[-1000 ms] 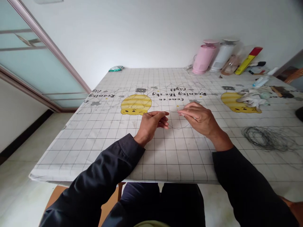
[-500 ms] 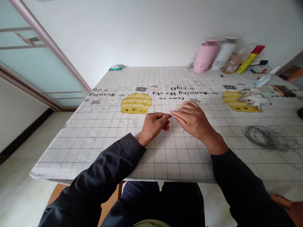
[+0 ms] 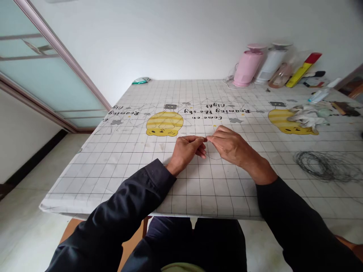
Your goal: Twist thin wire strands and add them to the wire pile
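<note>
Above the checked tablecloth, my left hand pinches something very thin between thumb and forefinger, its other fingers curled beneath. My right hand pinches too, its fingertips meeting those of the left. From between them a fine dark wire loops down close to the cloth; its ends are hidden in the fingers. A loose coil of thin dark wire lies on the table to the right of my right hand.
The tablecloth has yellow bear prints and more thin strands across its far part. At the back right stand a pink cylinder, a white cylinder, bottles and a yellow-red box. A crumpled cloth lies nearer; a green packet is far left.
My right hand's fingers have closed in, its raised fingers folding down and its tips coming against the left fingertips. The left hand stays nearly still. The view has shifted slightly.
</note>
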### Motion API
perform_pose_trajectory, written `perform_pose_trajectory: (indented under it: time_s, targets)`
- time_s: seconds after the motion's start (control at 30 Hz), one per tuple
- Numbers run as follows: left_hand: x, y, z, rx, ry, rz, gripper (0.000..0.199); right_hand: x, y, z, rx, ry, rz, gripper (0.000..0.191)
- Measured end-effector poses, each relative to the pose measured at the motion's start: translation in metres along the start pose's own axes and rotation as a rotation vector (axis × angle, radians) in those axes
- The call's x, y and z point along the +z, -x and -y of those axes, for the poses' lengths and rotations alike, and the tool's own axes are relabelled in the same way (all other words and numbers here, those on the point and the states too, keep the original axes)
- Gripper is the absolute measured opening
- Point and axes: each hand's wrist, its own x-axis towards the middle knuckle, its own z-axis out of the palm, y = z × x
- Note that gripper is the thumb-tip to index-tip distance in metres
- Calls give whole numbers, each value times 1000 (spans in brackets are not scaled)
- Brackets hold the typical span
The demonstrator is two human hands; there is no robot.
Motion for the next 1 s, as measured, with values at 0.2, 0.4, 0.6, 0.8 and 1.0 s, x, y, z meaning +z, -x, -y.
perform_pose_trajectory:
  time_s: [0.2,0.4,0.6,0.8,1.0]
  targets:
    - [-1,-1,-6,5,156,-16,15,-11,5,-9,233,72,-371,25]
    - [-7,-7,-5,48,250,-48,18,-6,21,-20,880,-272,-526,52]
    - [-9,-8,-2,75,312,-7,21,7,13,-8,984,-995,-255,45]
    - [-11,-7,-4,23,264,31,17,-1,12,-6,978,-1118,-395,43]
    - [-15,-7,-5,-58,202,127,17,-3,11,-7,981,-1150,-462,49]
